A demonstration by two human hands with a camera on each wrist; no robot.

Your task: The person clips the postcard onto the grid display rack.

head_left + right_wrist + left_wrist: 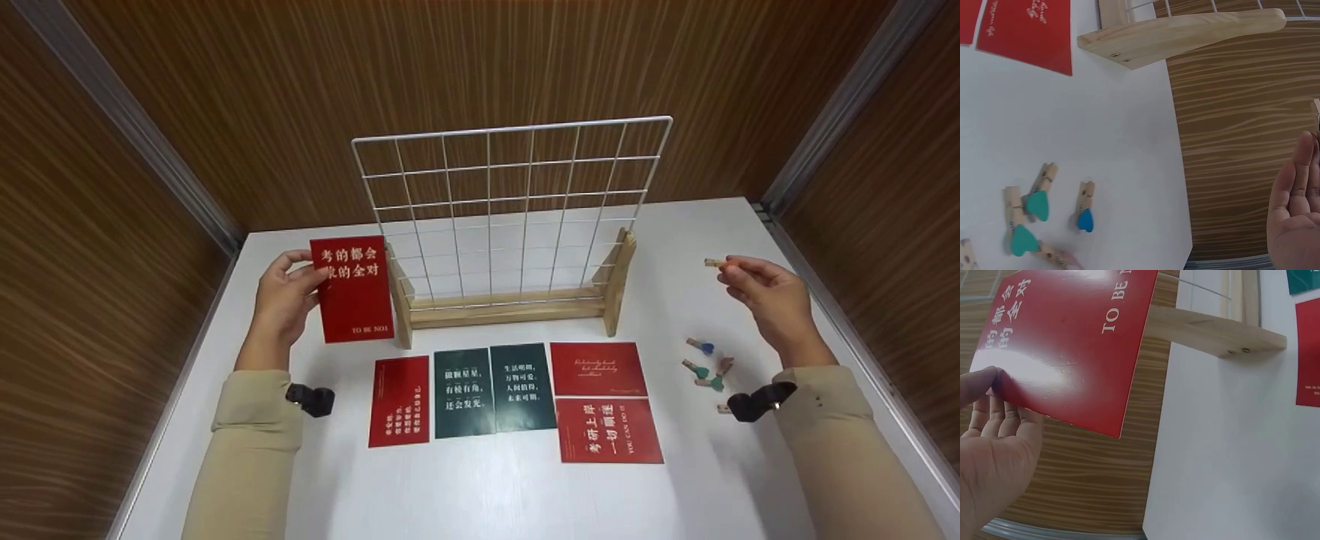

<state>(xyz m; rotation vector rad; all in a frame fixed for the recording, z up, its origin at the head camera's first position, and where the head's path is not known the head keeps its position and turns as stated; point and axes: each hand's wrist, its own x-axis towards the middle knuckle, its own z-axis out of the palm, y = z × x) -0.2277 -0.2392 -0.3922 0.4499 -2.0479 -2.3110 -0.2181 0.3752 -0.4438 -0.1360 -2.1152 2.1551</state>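
My left hand (pixel 285 296) pinches a red card (pixel 354 307) by its left edge, thumb in front and fingers behind, beside the left end of a white wire grid (pixel 489 214). In the left wrist view the same card (pixel 1072 343) tilts across the top, with white lettering. Over on the right, my right hand (pixel 772 300) pinches a small wooden clothespin (pixel 712 262) above the table; a bit of orange shows at the fingertips. Only the tip of that clothespin (pixel 1316 109) enters the right wrist view. The grid stands in a wooden base (pixel 510 309).
Red and dark green cards (pixel 463 394) lie in a row before the base, with two red ones (pixel 598 369) stacked lengthwise at its right end. Several heart-topped clothespins (pixel 697 367) lie loose below my right hand. Wood-grain walls (pixel 465 67) enclose the white table (pixel 480 495).
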